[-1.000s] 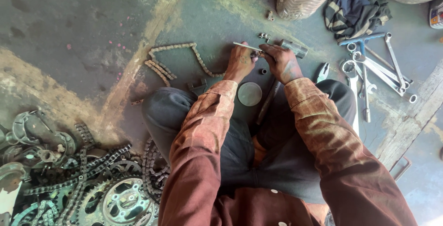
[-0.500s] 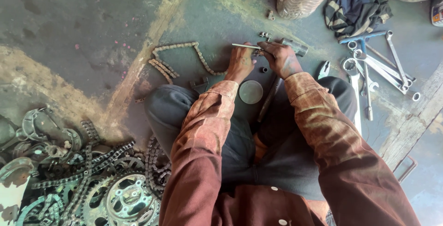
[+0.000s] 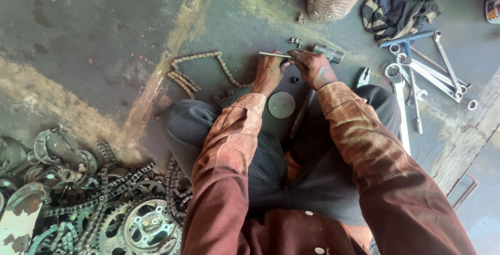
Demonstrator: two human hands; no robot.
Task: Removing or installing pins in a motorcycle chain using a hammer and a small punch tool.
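We see a person sitting on a stained concrete floor (image 3: pixel 94 41), both hands out front, close together. The left hand (image 3: pixel 270 72) is curled down at the end of a rusty chain (image 3: pixel 203 70) that lies in a loop on the floor to its left; fingers bent, pressing or pinching at the chain end, exact grip we cannot tell. The right hand (image 3: pixel 312 67) is pinched shut on a thin metal rod (image 3: pixel 275 55), which sticks out leftward above the left hand, roughly level. Just past the right hand lies a short metal cylinder (image 3: pixel 329 53), and a small metal fitting (image 3: pixel 296 41) sits near the rod. A round metal disc (image 3: pixel 281 105) lies between the knees, just below the hands. Pliers (image 3: pixel 363 77) are beside the right forearm. Further right, a bunch of wrenches (image 3: pixel 416 72) is spread on the floor, with a striped cloth (image 3: pixel 398 7) above them. Bottom left is a pile of sprockets and chains (image 3: pixel 104 208), well apart from the hands.
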